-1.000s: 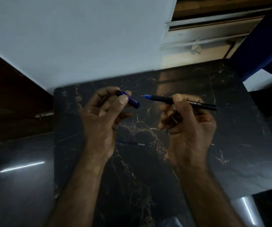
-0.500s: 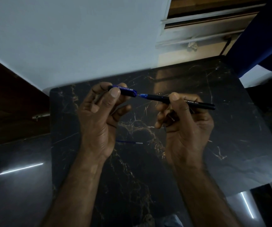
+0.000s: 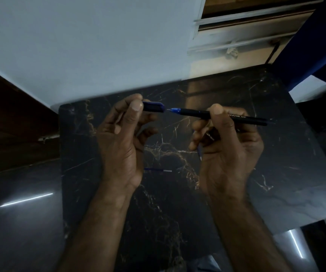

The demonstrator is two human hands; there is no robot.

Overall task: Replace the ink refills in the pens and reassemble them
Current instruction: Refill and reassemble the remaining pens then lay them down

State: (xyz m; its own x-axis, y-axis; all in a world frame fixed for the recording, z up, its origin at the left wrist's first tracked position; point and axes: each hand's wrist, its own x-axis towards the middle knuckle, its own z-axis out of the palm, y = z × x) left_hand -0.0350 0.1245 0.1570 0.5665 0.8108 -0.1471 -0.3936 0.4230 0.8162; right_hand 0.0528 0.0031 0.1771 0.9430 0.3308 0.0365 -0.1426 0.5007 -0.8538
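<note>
Here, over a dark marble table [image 3: 275, 173] by a pale wall [image 3: 79, 46], left-hand fingers [image 3: 136, 108] pinch a cap [image 3: 153, 107], right-hand fingers [image 3: 219, 112] a pen [image 3: 195, 112].

Dim, cool light is filling the scene, and most of it is falling on the pale wall [image 3: 91, 44] beyond the hands, which is reading as the brightest area. The dark marble tabletop [image 3: 275, 173] under the hands is soaking up light, its veins showing only faintly, with a warm brownish reflection glowing just beyond the right hand [image 3: 228, 152]. Thin white streaks of glare are lying on the glossy floor [image 3: 21, 213] outside the left hand [image 3: 119, 138] and near the right forearm. The fingertips are catching a soft sheen while the palms are sinking into shadow. Straight edges are bowing toward the frame's borders, and the corners are smearing softly.
</note>
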